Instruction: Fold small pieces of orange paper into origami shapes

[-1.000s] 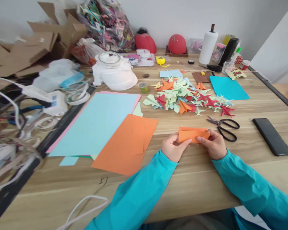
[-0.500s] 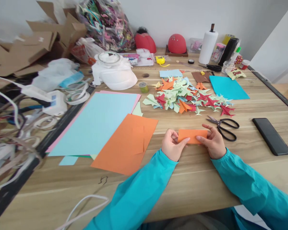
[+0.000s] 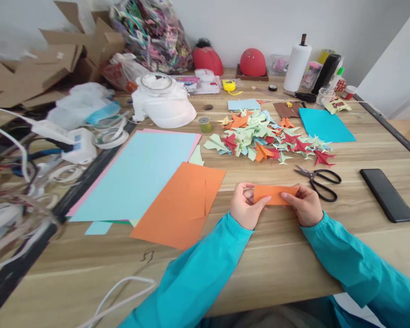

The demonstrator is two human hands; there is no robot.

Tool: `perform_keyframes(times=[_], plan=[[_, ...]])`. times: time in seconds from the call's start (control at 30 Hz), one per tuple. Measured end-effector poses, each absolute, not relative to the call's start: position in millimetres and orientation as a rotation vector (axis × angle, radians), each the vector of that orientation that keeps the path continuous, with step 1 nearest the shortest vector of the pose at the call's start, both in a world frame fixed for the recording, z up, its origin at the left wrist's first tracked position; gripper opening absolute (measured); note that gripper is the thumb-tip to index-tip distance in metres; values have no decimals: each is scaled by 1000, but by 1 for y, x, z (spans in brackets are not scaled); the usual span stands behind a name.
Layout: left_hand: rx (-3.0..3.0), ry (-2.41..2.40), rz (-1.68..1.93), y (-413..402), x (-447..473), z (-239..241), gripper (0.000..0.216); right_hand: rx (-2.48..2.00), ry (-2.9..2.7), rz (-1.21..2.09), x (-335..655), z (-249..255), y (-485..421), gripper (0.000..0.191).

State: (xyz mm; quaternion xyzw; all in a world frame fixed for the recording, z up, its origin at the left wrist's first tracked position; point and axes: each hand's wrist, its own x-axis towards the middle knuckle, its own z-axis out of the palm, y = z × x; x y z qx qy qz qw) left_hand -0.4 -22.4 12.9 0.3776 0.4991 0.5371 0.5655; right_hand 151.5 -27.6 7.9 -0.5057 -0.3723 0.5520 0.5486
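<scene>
Yr L hand (image 3: 246, 207) & R hand (image 3: 306, 206) pinch small orange paper (image 3: 276, 194), lower right of ctr. Prob. folding; next needs even edges, firm crease.

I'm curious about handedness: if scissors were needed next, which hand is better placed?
Probably the right hand: it's beside the scissors, while the left hand is farther; both hold the folded orange paper.

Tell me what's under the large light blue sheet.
A pink sheet shows along its left and right edges; a small light-blue piece pokes out at the near edge. The rest underneath is hidden.
</scene>
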Motion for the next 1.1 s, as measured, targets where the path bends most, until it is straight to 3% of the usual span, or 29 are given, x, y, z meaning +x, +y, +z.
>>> perform_keyframes(times=[0.27, 1.1], plan=[[869, 1090, 1194, -27, -1, 21, 31, -1164, -894, 1328, 152, 7, -27, 27], [845, 1078, 1141, -21, -2, 7, 40, -1179, -842, 1389, 153, 7, -27, 30]])
